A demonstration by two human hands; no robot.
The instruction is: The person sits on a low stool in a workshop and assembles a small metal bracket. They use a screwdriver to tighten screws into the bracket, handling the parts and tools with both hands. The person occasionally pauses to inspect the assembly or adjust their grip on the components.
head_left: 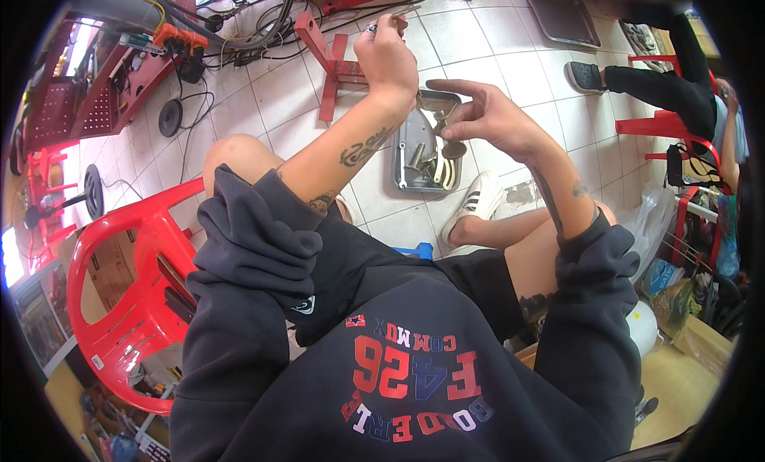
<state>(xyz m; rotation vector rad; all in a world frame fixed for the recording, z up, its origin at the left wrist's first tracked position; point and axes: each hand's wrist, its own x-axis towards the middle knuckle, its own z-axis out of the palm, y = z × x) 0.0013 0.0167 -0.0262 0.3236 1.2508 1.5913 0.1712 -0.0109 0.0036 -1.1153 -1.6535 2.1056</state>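
My left hand (pixel 388 59) is raised in front of me, its fingers curled closed around something small that I cannot make out; a bit of dark metal shows at the fingertips. To its right, my right hand (pixel 492 123) hovers over the side of a grey tray (pixel 396 181), index finger stretched out and thumb apart from it. Just below that thumb shows a round, dark metal piece (pixel 454 149); whether the hand touches it is unclear. Inside the tray lie several metal parts, among them a pale curved strip (pixel 448 175). My left wrist partly hides a red metal stand (pixel 329 79).
A red plastic chair (pixel 88 302) stands at my left, near a red perforated metal rack (pixel 100 103). Cables cross the tiled floor (pixel 271 103) ahead. Another person's leg (pixel 649 87) reaches in from the right beside red stools. A dark tray (pixel 562 15) lies at the far right.
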